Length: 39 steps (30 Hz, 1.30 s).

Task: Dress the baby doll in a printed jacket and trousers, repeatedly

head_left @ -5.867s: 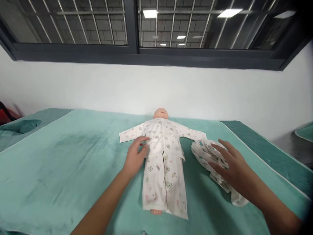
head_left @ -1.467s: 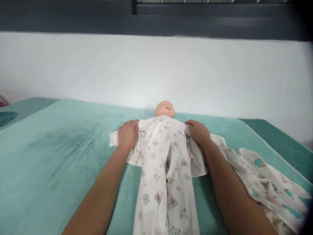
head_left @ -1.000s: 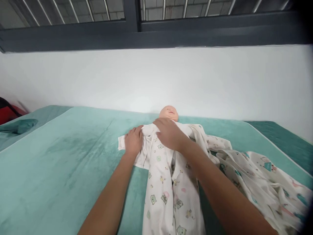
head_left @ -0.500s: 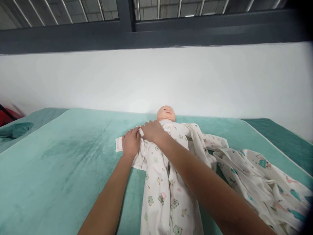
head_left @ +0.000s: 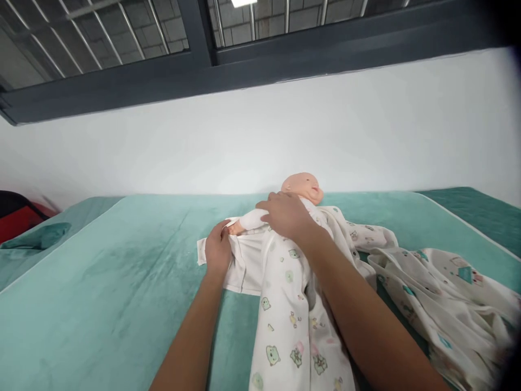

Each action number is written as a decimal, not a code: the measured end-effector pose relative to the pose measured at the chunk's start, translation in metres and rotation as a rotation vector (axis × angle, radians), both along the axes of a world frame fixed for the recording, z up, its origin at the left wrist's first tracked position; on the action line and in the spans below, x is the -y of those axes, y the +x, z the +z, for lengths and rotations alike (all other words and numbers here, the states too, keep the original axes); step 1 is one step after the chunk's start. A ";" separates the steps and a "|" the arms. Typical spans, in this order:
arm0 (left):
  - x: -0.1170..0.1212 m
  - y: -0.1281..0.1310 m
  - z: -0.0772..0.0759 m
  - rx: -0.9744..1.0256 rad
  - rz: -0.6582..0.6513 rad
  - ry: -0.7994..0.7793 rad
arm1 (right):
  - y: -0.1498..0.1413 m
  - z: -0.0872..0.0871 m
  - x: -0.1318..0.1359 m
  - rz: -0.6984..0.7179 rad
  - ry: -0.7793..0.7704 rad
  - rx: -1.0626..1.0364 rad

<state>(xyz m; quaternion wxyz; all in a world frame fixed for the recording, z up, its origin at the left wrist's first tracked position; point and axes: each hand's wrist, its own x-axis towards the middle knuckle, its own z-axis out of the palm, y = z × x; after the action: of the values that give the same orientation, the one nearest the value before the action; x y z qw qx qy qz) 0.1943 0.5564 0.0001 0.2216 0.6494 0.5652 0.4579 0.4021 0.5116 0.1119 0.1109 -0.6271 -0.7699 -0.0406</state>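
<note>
A baby doll (head_left: 300, 185) lies on the bed, its head near the wall and turned to the right. It lies on a white baby romper (head_left: 279, 304) printed with small green bears, whose legs stretch toward me. My left hand (head_left: 218, 251) pinches the romper's sleeve (head_left: 201, 252) at its opening, where the doll's small hand (head_left: 235, 228) meets it. My right hand (head_left: 285, 216) is curled over the doll's shoulder and upper arm, holding it; a white undergarment sleeve (head_left: 253, 219) shows between my hands. The other romper sleeve (head_left: 372, 235) lies out to the right.
On the right is a crumpled white cloth (head_left: 439, 293) with teal and pink prints. The bed has a light green plush cover (head_left: 122, 282). Behind it stand a white wall (head_left: 183, 146) and a dark window frame (head_left: 122, 81). A red and black item (head_left: 18, 217) sits at far left.
The doll has rolled toward the right, its head turning that way. My right hand has moved right onto its shoulder, and the doll's arm now shows. My left hand stays at the sleeve.
</note>
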 end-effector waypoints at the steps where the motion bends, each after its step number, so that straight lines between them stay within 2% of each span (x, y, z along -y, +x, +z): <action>1: 0.000 0.000 0.000 -0.029 0.004 -0.020 | 0.001 0.002 0.002 -0.021 -0.007 0.002; 3: 0.002 0.001 0.003 -0.140 0.025 -0.033 | -0.002 0.002 0.003 -0.055 -0.007 0.003; 5: 0.006 0.003 0.007 -0.293 0.055 0.021 | -0.012 -0.002 0.003 -0.053 0.010 0.006; 9: 0.015 0.012 0.016 -0.666 0.055 0.162 | -0.040 -0.015 -0.001 0.055 0.002 0.036; 13: 0.016 0.010 0.018 -0.862 0.047 0.108 | -0.041 -0.020 -0.004 0.164 -0.013 0.019; 17: 0.011 0.000 0.016 -0.873 0.131 0.060 | -0.005 -0.018 0.000 0.142 0.035 -0.284; 20: 0.009 -0.004 0.017 -0.850 0.159 0.037 | 0.031 -0.029 0.013 0.041 0.109 -0.483; 23: 0.008 -0.003 0.019 -0.818 0.145 0.030 | 0.068 -0.056 0.036 -0.165 0.164 -0.430; 27: 0.008 0.001 0.018 -0.735 0.078 0.008 | 0.110 -0.093 0.066 -0.430 0.115 -0.303; 30: 0.011 0.004 0.020 -0.671 0.062 0.073 | 0.123 -0.104 0.071 -0.541 0.151 -0.358; 33: 0.020 0.014 0.034 -0.584 0.053 0.210 | 0.120 -0.102 0.065 -0.539 0.166 -0.422; 36: 0.031 0.043 0.062 -0.495 -0.077 0.271 | 0.115 -0.097 0.061 -0.580 0.130 -0.481; 39: 0.041 0.095 0.089 -0.679 -0.459 0.332 | 0.115 -0.092 0.062 -0.673 0.061 -0.494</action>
<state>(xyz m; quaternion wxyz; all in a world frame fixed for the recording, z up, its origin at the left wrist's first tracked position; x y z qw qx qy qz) 0.2894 0.5156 0.0893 0.0121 0.8985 0.3659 0.2423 0.5168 0.4493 0.0196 0.2911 -0.8309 -0.4710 0.0542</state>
